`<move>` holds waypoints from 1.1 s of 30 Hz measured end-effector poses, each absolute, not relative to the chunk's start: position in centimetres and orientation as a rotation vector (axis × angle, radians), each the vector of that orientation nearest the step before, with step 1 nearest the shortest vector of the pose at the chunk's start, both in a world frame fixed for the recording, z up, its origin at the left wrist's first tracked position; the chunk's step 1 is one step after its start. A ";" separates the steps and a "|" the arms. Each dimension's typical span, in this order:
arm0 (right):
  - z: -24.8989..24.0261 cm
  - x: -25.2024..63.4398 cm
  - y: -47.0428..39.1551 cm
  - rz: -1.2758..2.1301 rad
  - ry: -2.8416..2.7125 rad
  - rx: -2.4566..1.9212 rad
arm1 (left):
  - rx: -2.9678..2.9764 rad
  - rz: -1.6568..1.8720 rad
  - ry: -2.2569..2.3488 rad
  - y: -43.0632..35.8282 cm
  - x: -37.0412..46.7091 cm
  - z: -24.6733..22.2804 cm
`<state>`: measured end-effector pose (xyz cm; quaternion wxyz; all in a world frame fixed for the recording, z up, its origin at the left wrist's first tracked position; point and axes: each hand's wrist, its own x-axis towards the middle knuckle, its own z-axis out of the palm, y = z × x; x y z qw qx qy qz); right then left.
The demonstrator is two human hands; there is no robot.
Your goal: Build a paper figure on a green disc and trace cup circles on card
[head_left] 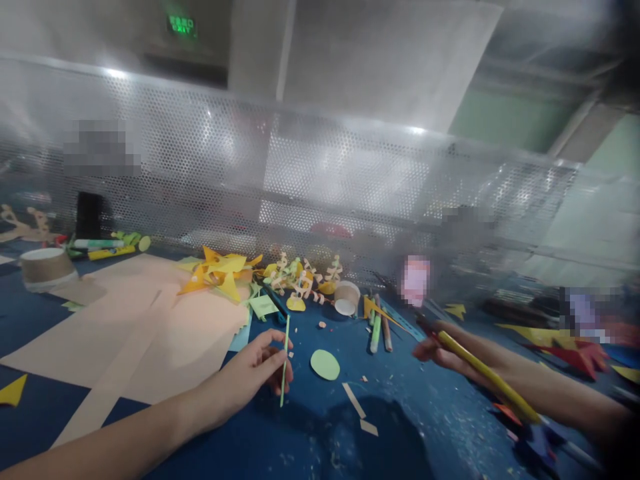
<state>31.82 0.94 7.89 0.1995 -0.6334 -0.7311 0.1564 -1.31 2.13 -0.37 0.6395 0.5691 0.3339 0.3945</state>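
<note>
A thin pale green strip [285, 373] stands nearly upright between the thumb and fingers of my left hand [263, 363], at the lower middle. To its right a light green paper oval [325, 365] lies flat on the blue table [295, 440]. Farther right, my right hand [440, 347] is blurred, with its fingers partly curled near a dark pointed thing and a yellow stick-like thing [485, 377]. What its fingers hold, if anything, is too blurred to make out. Narrow paper scraps [354, 400] lie below the oval.
Large pale paper sheets [185, 347] cover the left side. Yellow cutouts [225, 270], curly paper pieces [300, 280], a paper cup [347, 298] and markers [375, 333] lie behind. Another cup [47, 268] stands far left. A perforated metal barrier [340, 193] runs along the back.
</note>
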 end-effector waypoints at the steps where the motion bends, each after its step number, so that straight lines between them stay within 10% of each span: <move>1: 7.8 31.4 0.9 0.533 -2.041 -1.702 | 1.295 0.901 0.756 2.1 -1.3 -0.3; 33: 5.3 22.5 -0.6 0.683 -2.558 -1.453 | 1.392 0.886 0.753 2.3 -1.6 -0.4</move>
